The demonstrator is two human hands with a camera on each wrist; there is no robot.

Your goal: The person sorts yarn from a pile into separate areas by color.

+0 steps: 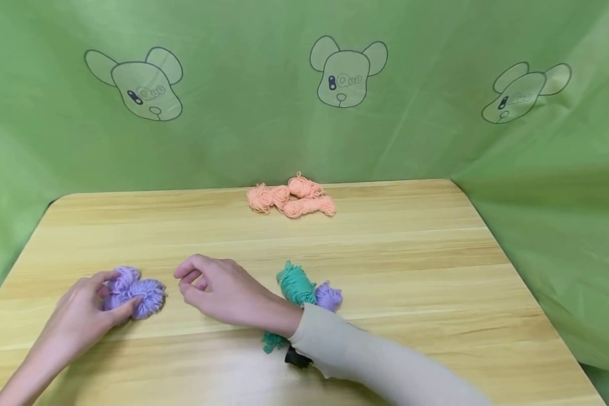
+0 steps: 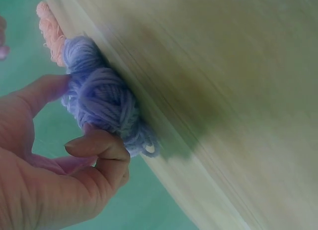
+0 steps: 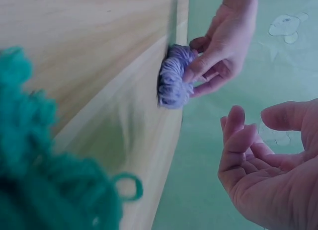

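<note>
On the left of the table, my left hand [image 1: 83, 301] pinches purple yarn [image 1: 149, 298] between thumb and fingers. The purple yarn [image 2: 107, 98] lies against the tabletop in the left wrist view, wound in bunched lobes; whether it is one skein or two, I cannot tell. To its right, my right hand [image 1: 223, 287] hovers with loosely bent fingers and nothing in them. Beneath the right forearm lies green yarn [image 1: 295, 283], partly hidden by the sleeve. Another purple skein [image 1: 329, 296] sits beside it.
Several peach yarn skeins [image 1: 307, 206] lie together at the table's back edge. The wooden table [image 1: 411, 248] is bordered by green cloth walls [image 1: 254, 135] at the back and sides. A dark object [image 1: 298, 357] shows under the right wrist.
</note>
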